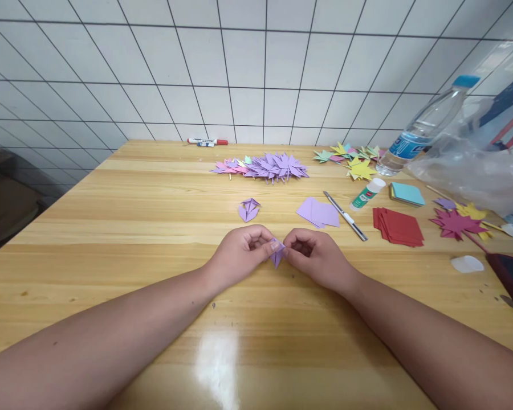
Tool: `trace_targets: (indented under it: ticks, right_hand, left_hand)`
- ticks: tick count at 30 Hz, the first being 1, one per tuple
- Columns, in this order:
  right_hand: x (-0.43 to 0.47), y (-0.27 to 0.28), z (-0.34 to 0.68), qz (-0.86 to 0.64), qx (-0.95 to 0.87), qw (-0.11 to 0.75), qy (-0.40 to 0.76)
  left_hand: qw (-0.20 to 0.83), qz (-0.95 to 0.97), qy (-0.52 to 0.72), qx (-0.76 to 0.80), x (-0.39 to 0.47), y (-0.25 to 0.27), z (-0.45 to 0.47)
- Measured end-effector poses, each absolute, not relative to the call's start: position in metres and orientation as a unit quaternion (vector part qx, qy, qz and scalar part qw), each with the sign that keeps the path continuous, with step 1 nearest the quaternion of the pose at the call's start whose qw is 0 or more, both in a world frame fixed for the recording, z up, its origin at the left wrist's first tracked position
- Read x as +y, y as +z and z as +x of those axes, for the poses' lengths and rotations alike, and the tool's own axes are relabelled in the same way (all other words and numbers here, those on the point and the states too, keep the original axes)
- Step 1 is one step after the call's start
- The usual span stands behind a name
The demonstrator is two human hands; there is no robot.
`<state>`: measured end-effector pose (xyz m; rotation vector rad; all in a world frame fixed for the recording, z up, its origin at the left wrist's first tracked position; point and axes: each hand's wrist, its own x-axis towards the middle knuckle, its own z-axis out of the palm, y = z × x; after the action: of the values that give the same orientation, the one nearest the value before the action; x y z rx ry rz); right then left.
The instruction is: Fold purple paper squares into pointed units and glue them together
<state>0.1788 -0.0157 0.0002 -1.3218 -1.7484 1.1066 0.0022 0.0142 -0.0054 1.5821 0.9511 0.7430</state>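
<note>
Between my two hands, just above the middle of the wooden table (162, 285), is a small folded piece of purple paper (276, 257) with its point toward me. My left hand (244, 250) pinches its left side, the thumb lying on top. At its right edge, my right hand (316, 256) pinches with thumb and forefinger. The fingers partly cover the paper. Beyond my left hand lie folded purple pieces (249, 210). Flat purple paper squares (317, 213) lie beyond my right hand, next to a utility knife (345, 216).
Folded purple paper leaves (276, 167) are heaped toward the back, with a marker (207, 142) near the wall. To the right are a glue stick (367, 194), red paper squares (397, 227), blue paper (407, 194), a water bottle (427, 128), a maroon leaf (456, 223) and a white cap (467, 264).
</note>
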Motion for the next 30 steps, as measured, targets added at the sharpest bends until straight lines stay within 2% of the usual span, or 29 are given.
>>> trace_targets:
  ticks: [6, 14, 23, 30]
  right_hand:
    - [-0.0157, 0.0023, 0.1782, -0.508, -0.668, 0.326, 0.435]
    - [-0.0150, 0.0014, 0.1803, -0.517, -0.719, 0.274, 0.375]
    - [-0.0139, 0.0026, 0.1798, -0.519, -0.689, 0.272, 0.427]
    - [-0.0140, 0.0010, 0.1825, -0.501, -0.726, 0.244, 0.403]
  left_hand:
    - [0.534, 0.672, 0.303, 0.414, 0.0138, -0.0050, 0.0007]
    - [0.535, 0.697, 0.270, 0.395, 0.0109, -0.0041, 0.0007]
    - [0.569, 0.626, 0.328, 0.419, 0.0163, 0.0004, -0.0015]
    - [0.523, 0.697, 0.293, 0.394, 0.0101, -0.0062, 0.0013]
